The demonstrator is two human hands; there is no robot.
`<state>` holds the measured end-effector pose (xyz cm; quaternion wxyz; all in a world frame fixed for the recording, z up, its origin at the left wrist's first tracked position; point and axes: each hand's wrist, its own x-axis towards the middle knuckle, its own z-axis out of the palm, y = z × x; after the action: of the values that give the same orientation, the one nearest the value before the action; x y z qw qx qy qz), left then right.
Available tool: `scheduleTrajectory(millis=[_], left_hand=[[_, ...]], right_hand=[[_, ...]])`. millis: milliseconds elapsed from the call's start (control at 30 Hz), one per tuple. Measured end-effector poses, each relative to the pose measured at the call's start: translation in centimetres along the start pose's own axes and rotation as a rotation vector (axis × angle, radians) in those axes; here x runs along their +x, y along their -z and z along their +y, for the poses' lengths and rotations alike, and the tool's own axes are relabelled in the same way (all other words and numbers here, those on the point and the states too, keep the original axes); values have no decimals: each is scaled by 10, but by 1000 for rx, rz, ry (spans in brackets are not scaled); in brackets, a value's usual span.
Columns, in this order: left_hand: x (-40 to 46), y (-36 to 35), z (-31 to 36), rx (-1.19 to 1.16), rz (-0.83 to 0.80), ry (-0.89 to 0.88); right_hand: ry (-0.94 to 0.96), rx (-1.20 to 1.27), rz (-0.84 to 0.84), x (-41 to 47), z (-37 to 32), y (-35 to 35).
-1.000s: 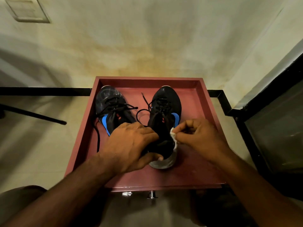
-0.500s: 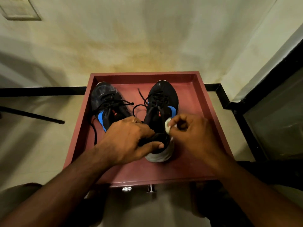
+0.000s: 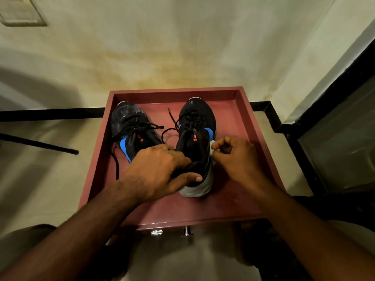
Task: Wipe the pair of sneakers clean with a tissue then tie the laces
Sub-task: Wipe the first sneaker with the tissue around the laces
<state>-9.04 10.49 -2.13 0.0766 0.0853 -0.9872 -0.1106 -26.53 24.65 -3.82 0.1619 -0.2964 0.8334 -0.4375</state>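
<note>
While the left hand (image 3: 160, 171) stays clamped round the heel collar of the right sneaker (image 3: 195, 142), the right hand (image 3: 235, 157) has carried the balled tissue (image 3: 212, 148) forward along that shoe's outer side, from near the heel to just behind the blue patch — so the wipe is working toewards, with lace-tying, I judge, some way off. Counted up: two black sneakers standing side by side in one red tray (image 3: 261, 138) — the left sneaker (image 3: 132, 130) untouched, laces loose on both — one tissue pinched in curled fingers, and two hands.
</note>
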Motion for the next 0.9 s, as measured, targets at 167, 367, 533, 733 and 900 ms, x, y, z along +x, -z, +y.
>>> scheduleTrajectory(millis=[167,367,533,733,900], left_hand=[[-7,2,4,-16,23,28],[0,6,8,-105,52,206],[-4,11,9,-115,2,272],[-11,11,16,135,21,176],[3,13,27,130,57,84]], right_hand=[[3,47,-262,-39,-7,4],[52,111,-208,-33,-19,-1],[49,194,-12,1,-13,27],[64,128,-66,-4,-7,20],[2,327,60,6,-11,31]])
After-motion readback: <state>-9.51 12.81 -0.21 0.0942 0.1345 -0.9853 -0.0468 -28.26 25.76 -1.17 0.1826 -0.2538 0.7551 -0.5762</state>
